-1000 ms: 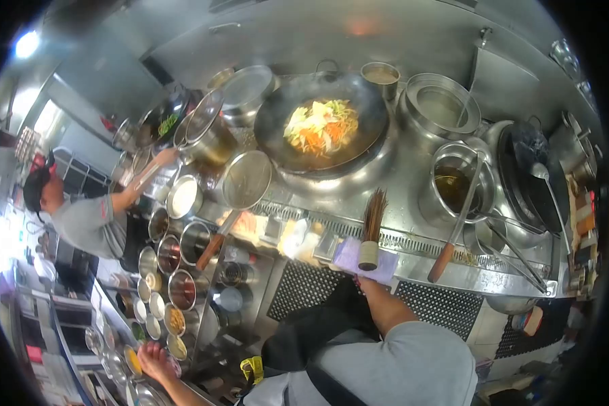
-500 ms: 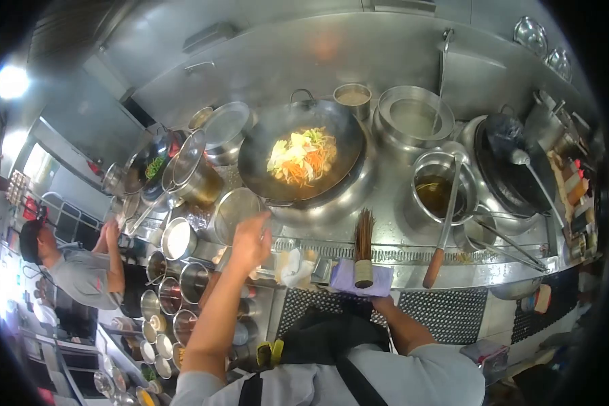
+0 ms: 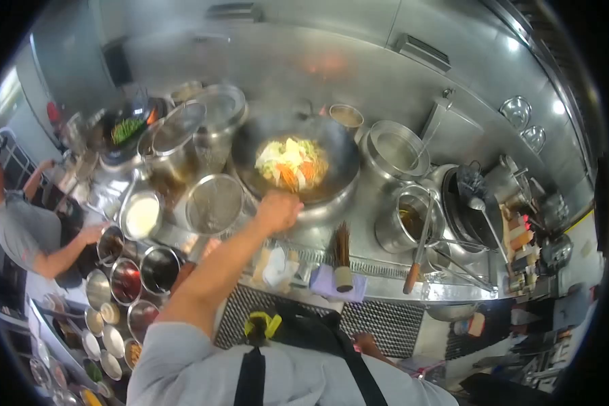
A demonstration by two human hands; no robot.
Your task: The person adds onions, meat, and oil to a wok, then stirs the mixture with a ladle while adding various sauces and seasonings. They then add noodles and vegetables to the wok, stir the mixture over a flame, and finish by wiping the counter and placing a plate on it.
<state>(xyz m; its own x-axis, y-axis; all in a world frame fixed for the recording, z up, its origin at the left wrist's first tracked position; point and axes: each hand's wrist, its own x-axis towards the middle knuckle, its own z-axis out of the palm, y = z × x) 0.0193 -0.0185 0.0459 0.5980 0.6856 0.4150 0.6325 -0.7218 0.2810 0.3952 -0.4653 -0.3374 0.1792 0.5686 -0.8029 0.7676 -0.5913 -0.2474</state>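
My left hand (image 3: 279, 211) is closed at the near rim of a dark wok (image 3: 345, 159), its fingers wrapped at the edge where the handle is hidden. Inside the wok lies a heap of noodles with pale cabbage and orange carrot strips (image 3: 292, 162), with steam above it. Low beside my apron, my right hand (image 3: 367, 345) is dim and partly hidden, so its fingers cannot be made out. In front of me a bamboo wok brush (image 3: 343, 257) rests by a folded purple cloth (image 3: 323, 281) on the counter edge.
A mesh strainer (image 3: 214, 203) and a pan of white liquid (image 3: 142, 215) are left of the wok. To the right are an oil pot (image 3: 406, 220), a wooden-handled tool (image 3: 413, 274) and a second wok (image 3: 490, 227) with a ladle. A co-worker (image 3: 30, 233) stands at left.
My view has turned rightward. My left hand has come up against the wok's near rim. My right hand has dropped lower beside my body. The co-worker's arm now reaches toward the containers.
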